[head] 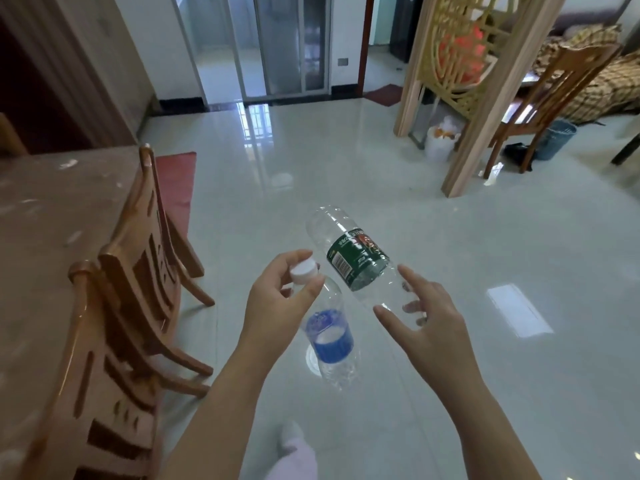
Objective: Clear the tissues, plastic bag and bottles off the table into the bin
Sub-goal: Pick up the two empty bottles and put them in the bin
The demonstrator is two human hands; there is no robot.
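My left hand (277, 299) pinches the white cap end of a clear bottle with a blue label (330, 336), which hangs down from my fingers. My right hand (426, 317) grips the lower part of a second clear bottle with a green label (356, 261), tilted with its far end pointing up and away. Both bottles are held over the floor, to the right of the table (41, 237). A blue bin (559, 138) stands far off at the right, beside a chair.
Two wooden chairs (131, 271) stand against the table's right side. A wooden screen and post (464, 109) with a white bag at its foot stand ahead to the right. A red mat (176, 181) lies beyond the chairs. My foot in a pale sock (298, 452) shows below.
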